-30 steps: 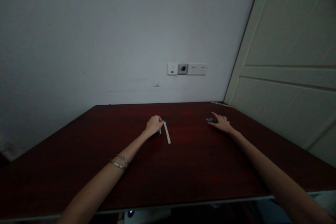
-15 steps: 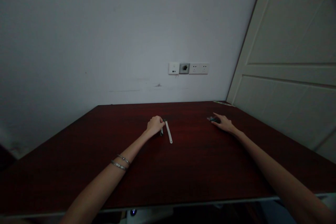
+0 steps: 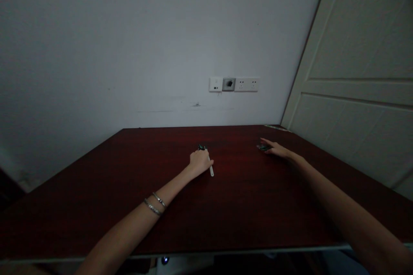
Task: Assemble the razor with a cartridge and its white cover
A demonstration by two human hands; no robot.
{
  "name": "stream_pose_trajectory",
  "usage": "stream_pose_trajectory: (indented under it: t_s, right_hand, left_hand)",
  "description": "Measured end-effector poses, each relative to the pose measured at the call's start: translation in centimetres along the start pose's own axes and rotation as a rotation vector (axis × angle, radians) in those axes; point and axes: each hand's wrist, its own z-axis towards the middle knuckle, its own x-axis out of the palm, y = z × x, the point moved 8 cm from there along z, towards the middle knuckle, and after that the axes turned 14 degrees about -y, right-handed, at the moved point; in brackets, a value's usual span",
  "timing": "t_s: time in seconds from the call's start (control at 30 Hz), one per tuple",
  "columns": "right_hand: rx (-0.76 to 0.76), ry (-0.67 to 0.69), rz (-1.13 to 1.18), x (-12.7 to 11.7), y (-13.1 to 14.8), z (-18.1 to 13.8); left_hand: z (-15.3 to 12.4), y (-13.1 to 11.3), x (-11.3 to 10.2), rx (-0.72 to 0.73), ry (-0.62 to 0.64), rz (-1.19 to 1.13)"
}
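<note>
My left hand (image 3: 199, 162) lies closed across a narrow white strip (image 3: 211, 172), its thumb over the strip's right side. The strip has a hole at its near end. A small dark, shiny piece (image 3: 201, 148) pokes out beyond the knuckles; the fingers are mostly hidden beneath the hand. Farther right, my right hand (image 3: 275, 149) has its fingers around a small dark, shiny thing (image 3: 263, 148) on the table, too dim to name. Its upper finger stretches along the thing's far side.
Both arms reach over a dark red wooden table (image 3: 235, 202). Behind it stands a pale wall with sockets (image 3: 246, 84); a panelled white door (image 3: 351, 124) rises at the right. Under the front edge, a small lit object (image 3: 165, 261) shows.
My left hand has moved right and nearer to me, from beside the white strip to across it. The right hand stays at the dark thing. The view has shifted slightly.
</note>
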Motion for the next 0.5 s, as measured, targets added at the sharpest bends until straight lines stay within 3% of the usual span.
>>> stream_pose_trajectory:
  t_s: [0.13,0.5]
  right_hand:
    - [-0.040,0.101,0.109,0.66,0.09,0.02]
    - [-0.109,0.098,0.104,0.34,0.37,0.00]
  left_hand:
    - [-0.05,-0.12,0.38,-0.009,0.026,-0.001]
    - [0.04,0.31,0.52,-0.013,0.020,0.008]
